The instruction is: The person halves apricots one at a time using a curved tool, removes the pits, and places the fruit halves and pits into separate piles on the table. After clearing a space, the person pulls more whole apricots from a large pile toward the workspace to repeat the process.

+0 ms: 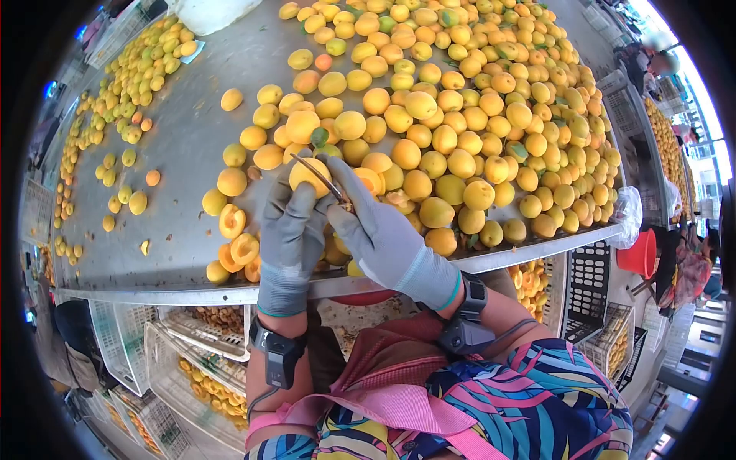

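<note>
My gloved left hand (294, 230) is closed around a yellow apricot (305, 179) and holds it above the near edge of the metal table (180, 153). In my gloved right hand (377, 234) is a small knife (328, 184), its thin blade lying across the apricot. How deep the blade sits cannot be made out. Apricot halves (244, 249) with orange insides lie left of my left hand, near the table's edge. Beyond both hands spreads a large pile of whole apricots (460, 138), some with green leaves among them.
A second heap of greener apricots (146, 69) lies at the table's far left. Crates with cut apricots (207, 387) stand below the edge. At the right are a red bucket (638, 254), a black crate (587, 280) and a clear plastic bag (627, 217). Other people are in the background.
</note>
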Motion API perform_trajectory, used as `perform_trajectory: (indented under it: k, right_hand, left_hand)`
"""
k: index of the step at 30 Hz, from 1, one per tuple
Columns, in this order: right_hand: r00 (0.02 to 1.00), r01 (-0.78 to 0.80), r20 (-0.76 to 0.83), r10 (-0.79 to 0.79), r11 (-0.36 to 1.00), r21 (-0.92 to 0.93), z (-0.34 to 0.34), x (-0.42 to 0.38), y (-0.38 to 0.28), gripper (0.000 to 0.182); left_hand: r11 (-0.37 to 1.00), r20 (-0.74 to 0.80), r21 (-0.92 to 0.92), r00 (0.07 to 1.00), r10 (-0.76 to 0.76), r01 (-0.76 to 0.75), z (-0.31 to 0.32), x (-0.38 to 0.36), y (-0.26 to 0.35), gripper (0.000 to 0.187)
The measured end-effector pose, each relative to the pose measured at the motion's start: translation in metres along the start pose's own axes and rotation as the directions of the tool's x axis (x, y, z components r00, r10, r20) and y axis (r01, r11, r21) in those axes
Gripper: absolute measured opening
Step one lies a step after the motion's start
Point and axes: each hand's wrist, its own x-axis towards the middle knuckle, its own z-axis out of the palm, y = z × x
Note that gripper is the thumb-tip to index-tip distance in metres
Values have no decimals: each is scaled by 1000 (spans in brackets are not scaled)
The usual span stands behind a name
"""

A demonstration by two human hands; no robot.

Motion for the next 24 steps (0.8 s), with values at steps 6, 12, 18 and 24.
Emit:
perform_trajectory:
  k: [6, 12, 18, 24]
  right_hand:
    - [988, -117, 87, 129, 985, -129, -7, 3, -4, 60]
    - [1000, -10, 7, 10, 998, -56, -3, 3, 8, 61]
    - [995, -61, 66, 74, 981, -184, -14, 2, -1, 61]
    - [988, 6, 151, 20, 986, -168, -15, 4, 1, 57]
  left_hand:
    - [976, 5, 215, 999, 32, -32, 2, -5, -3, 45]
    - [983, -53, 163, 994, 99, -89, 19, -6, -5, 43]
    - [983, -27, 182, 1000, -13, 18, 15, -9, 1, 45]
    - [731, 47, 669, 989, 143, -137, 8, -12, 10, 50]
